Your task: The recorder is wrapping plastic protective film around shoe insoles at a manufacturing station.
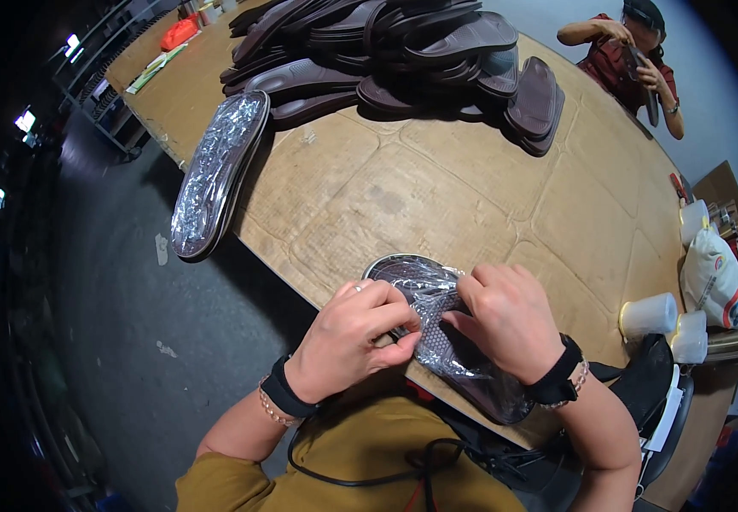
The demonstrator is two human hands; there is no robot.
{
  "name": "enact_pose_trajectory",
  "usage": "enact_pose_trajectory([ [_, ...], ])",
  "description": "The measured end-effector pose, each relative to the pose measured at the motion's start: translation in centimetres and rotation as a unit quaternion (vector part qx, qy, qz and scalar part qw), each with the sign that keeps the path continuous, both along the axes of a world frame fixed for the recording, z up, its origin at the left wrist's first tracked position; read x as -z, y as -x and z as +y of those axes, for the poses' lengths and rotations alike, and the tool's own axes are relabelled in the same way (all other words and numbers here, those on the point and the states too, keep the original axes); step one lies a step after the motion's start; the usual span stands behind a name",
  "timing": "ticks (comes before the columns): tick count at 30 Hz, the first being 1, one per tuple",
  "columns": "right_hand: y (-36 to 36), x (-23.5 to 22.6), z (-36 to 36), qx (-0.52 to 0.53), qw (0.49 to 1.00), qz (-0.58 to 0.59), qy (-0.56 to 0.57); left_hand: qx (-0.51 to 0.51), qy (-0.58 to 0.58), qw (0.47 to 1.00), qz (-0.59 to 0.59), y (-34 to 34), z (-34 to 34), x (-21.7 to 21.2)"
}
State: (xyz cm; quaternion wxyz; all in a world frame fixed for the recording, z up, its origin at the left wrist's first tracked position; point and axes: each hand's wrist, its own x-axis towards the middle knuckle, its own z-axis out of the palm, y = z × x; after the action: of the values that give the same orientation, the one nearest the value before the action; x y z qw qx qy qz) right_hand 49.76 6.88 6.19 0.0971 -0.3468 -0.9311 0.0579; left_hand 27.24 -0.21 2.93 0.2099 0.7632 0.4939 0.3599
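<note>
A dark brown shoe sole [444, 343] with a honeycomb pattern lies at the table's near edge, covered by crinkled clear plastic film. My left hand [356, 328] pinches the film at the sole's left side, thumb and fingers pressed together. On the opposite side my right hand [510, 316] is closed on the film too, its knuckles up and its thumb pointing inward over the sole. Part of the sole is hidden under that hand and wrist. Farther left, a film-covered sole [220, 175] rests with its lower end jutting past the table edge.
Piled dark brown soles [318, 77] cover the far part of the brown table [369, 196]. Along the right stand translucent plastic cups [649, 315] and a white bag [714, 277]. Across the table, another person [629, 64] holds a dark object. A red bag [180, 34] sits far left.
</note>
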Motion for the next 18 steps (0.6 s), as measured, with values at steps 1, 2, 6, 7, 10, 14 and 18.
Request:
enact_pose_trajectory([
  [1, 0.2, 0.0, 0.1, 0.003, 1.0, -0.001, -0.009, 0.012, 0.006, 1.0, -0.003, 0.2, -0.1, 0.0],
  [2, 0.4, 0.0, 0.2, 0.004, 1.0, -0.001, -0.008, 0.024, 0.012, 1.0, -0.006, 0.3, -0.1, 0.0],
  [6, 1.2, 0.6, 1.0, 0.008, 0.997, 0.01, -0.081, 0.034, 0.006, 0.999, -0.013, 0.5, 0.1, 0.1],
  [7, 1.3, 0.7, 1.2, 0.004, 0.993, 0.011, -0.117, 0.035, -0.001, 0.999, -0.021, 0.5, 0.2, 0.2],
  [10, 1.3, 1.0, 1.5, 0.006, 0.991, -0.01, -0.135, 0.035, -0.005, 0.999, -0.033, 0.1, 0.4, 0.5],
  [14, 1.1, 0.4, 1.6, 0.015, 0.996, 0.008, -0.085, 0.031, 0.015, 0.999, -0.026, 0.4, 0.3, 0.6],
  [18, 0.5, -0.3, 1.7, 0.04, 0.998, 0.054, 0.017, -0.039, 0.011, 0.999, 0.035, -1.5, 1.1, -1.8],
])
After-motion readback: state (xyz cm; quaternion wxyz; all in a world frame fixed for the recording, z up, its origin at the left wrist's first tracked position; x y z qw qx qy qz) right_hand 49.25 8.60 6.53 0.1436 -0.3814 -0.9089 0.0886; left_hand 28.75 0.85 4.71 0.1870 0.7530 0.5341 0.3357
